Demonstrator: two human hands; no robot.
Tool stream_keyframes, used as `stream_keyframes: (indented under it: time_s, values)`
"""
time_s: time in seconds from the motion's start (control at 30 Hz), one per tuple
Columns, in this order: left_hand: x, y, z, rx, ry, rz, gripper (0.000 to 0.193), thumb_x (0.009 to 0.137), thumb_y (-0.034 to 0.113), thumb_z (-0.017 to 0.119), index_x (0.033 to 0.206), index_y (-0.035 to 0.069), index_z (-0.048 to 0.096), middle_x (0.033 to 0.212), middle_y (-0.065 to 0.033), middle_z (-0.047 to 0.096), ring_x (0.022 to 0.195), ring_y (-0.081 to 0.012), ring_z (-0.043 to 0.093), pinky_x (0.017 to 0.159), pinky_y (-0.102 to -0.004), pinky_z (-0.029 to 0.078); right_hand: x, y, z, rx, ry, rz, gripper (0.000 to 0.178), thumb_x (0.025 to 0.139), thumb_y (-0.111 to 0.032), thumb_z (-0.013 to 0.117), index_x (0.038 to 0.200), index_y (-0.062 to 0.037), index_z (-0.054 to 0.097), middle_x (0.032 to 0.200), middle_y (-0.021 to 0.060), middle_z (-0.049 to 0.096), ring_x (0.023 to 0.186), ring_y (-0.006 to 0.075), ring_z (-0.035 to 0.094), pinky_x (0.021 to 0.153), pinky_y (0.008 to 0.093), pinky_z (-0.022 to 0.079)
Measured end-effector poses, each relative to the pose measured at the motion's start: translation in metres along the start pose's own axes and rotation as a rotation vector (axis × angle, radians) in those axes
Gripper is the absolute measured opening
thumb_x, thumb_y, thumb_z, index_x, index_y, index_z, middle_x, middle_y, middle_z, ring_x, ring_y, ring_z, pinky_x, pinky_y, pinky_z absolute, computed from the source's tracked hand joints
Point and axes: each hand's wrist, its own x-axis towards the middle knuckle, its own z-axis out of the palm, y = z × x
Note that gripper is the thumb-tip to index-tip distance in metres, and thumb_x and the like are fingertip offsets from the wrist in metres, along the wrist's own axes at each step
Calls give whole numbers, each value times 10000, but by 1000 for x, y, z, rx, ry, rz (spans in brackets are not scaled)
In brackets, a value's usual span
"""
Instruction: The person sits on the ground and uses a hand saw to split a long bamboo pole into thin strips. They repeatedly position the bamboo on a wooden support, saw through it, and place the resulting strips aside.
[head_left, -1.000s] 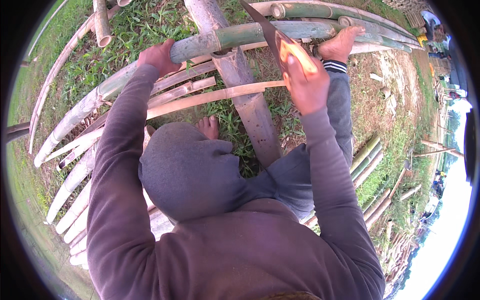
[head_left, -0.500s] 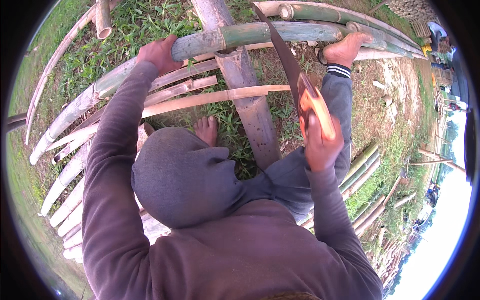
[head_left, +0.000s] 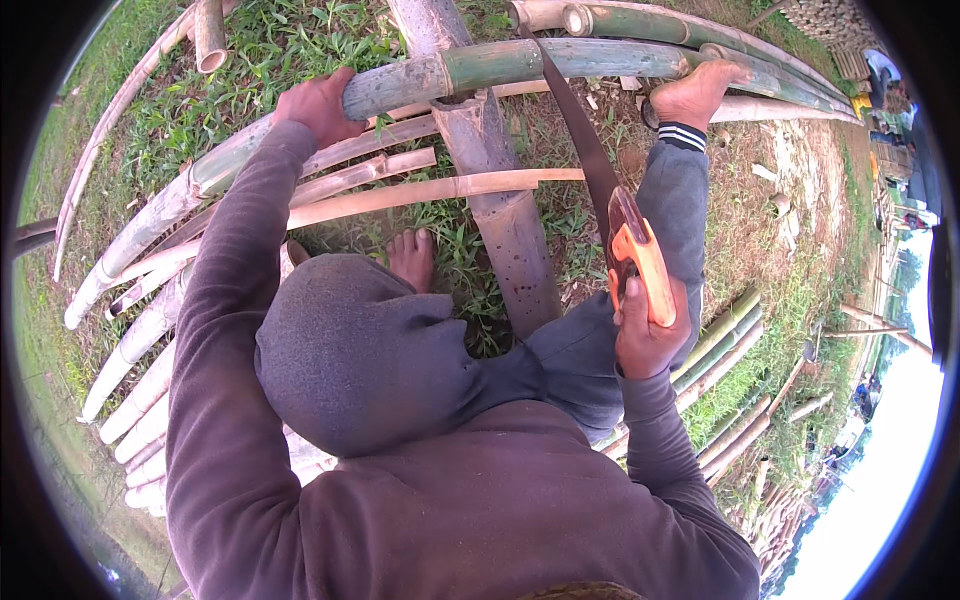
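A long green bamboo pole [head_left: 490, 65] lies across a thick bamboo post [head_left: 510, 240]. My left hand [head_left: 322, 108] wraps over this pole, left of the post. In my right hand [head_left: 652, 325] is a hand saw [head_left: 588, 145] with an orange handle, the fingers closed round its grip. The saw's blade reaches up to the pole, just right of the post, its far end at the pole's far side. My bare foot [head_left: 692, 95] rests on the pole farther right.
Split bamboo strips [head_left: 420, 188] lie on the near side of the pole. More bamboo poles [head_left: 640, 28] are at the far right, others [head_left: 725, 340] beside my right arm. Several pale poles [head_left: 150, 400] lie at the left. People and stacked material stand beyond at the right edge.
My right hand has drawn the saw back toward my body, and the blade has slid along the cut. My left hand keeps its hold on the pole.
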Motion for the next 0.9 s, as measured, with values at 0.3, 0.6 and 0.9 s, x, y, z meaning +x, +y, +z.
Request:
stream_keyframes:
  time_s: [0.3, 0.6, 0.9]
  values:
    - [-13, 12, -15, -34, 43, -23, 904, 726, 545, 839, 1511, 205, 547, 1210, -158, 772, 1120, -352, 752, 1007, -475, 583, 171, 21, 115, -141, 19, -168, 340, 965, -281, 786, 1061, 37, 712, 837, 175, 735, 744, 241, 710, 715, 387, 561]
    - [-2, 6, -3, 8, 10, -21, 861, 782, 552, 819, 1531, 249, 521, 1273, -138, 747, 1177, -340, 727, 1022, -481, 578, 43, 10, 31, -74, 18, -81, 206, 995, -129, 782, 1092, 26, 687, 865, 67, 742, 762, 89, 665, 695, 267, 544]
    - [-12, 11, -16, -22, 37, -4, 834, 771, 550, 827, 1487, 225, 551, 1238, -143, 758, 1139, -344, 741, 1009, -486, 579, 159, 35, 100, -109, -11, -159, 336, 970, -267, 798, 1099, 34, 723, 862, 149, 742, 763, 199, 703, 731, 364, 563]
